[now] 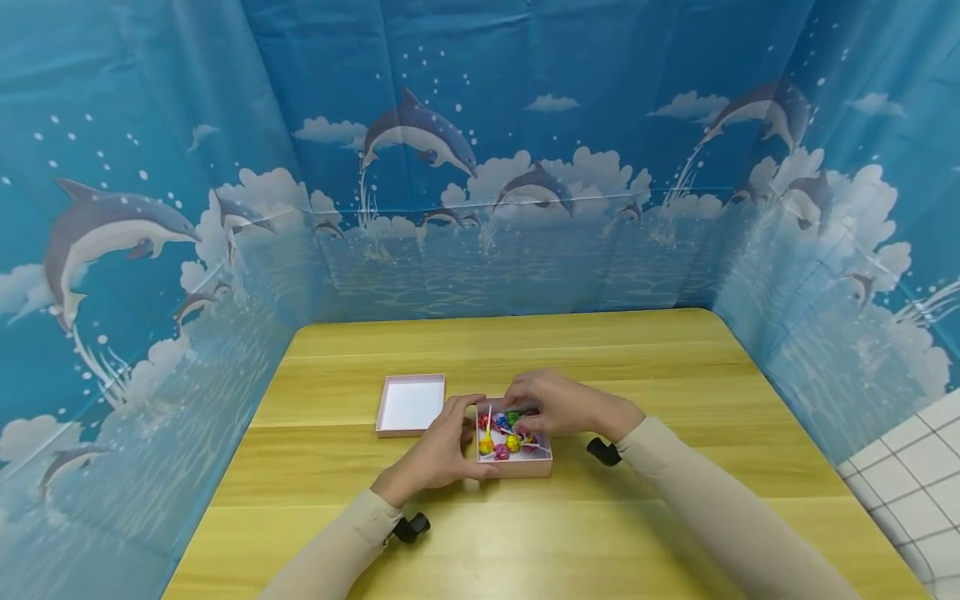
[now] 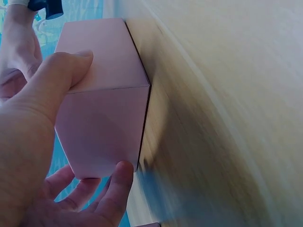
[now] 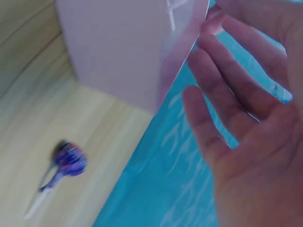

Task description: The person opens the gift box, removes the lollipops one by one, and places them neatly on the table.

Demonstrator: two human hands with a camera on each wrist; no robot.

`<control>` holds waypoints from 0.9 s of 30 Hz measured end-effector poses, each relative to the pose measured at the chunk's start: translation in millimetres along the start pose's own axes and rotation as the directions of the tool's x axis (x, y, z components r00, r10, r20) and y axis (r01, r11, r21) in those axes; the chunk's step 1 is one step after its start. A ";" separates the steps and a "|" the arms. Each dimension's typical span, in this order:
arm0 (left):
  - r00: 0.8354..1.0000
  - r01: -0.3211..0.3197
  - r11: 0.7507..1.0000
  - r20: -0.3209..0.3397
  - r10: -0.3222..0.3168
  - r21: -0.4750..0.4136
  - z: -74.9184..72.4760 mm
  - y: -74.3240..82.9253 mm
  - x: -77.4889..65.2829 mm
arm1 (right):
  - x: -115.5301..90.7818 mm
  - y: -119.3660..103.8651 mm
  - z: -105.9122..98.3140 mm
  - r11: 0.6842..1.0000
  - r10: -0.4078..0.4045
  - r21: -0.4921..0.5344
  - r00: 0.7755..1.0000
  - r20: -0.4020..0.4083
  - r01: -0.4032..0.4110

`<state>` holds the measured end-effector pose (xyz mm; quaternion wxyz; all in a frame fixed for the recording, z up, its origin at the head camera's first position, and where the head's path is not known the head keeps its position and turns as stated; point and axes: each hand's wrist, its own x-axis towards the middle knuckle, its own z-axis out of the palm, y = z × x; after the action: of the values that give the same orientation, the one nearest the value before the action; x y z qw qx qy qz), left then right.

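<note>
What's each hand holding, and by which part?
The left hand grips the pink, rectangular, open cardboard-like box by its left end, thumb on the near wall. Whether the right hand, over the box, holds anything cannot be told.

The box [image 1: 525,470] is pink, the lollipops [image 1: 513,443] yellow, pink and green — the curtain [image 1: 480,50] blue, dolphin-patterned.

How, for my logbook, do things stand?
Left hand grips pink box. Right hand at lollipops inside, grip unclear. Loose lollipop on table, outside box.
</note>
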<state>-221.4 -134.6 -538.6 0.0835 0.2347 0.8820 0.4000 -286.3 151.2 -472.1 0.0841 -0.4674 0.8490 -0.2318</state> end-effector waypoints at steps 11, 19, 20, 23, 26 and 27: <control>1.000 -0.017 1.000 -0.005 0.017 -0.011 -0.1 -5.5 0.3 | 34.4 -17.2 7.0 0.998 -0.058 0.025 0.973 0.224 0.054; 1.000 -0.003 1.000 0.001 0.003 -0.015 1.7 -5.6 0.0 | 48.3 -15.9 11.7 0.999 -0.039 0.003 0.944 0.327 0.040; 1.000 -0.002 1.000 0.000 0.002 -0.017 1.7 -5.1 -0.1 | 49.7 -15.6 12.4 0.999 -0.036 -0.006 0.941 0.338 0.040; 1.000 0.005 1.000 -0.001 -0.005 -0.012 1.4 -3.6 -0.3 | 53.4 -14.8 14.7 1.000 -0.015 -0.008 0.931 0.365 0.019; 1.000 0.006 1.000 -0.006 -0.006 -0.002 0.8 -3.0 0.0 | 56.3 -14.4 17.2 1.000 0.015 -0.014 0.925 0.380 -0.010; 1.000 0.004 1.000 -0.010 -0.004 0.007 0.7 -3.3 0.4 | 57.1 -14.2 18.2 1.000 0.024 -0.019 0.924 0.381 -0.018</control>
<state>-222.7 -135.9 -541.6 0.0791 0.2315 0.8843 0.3978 -300.4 91.5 -477.2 0.2463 -0.4951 0.8231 -0.1294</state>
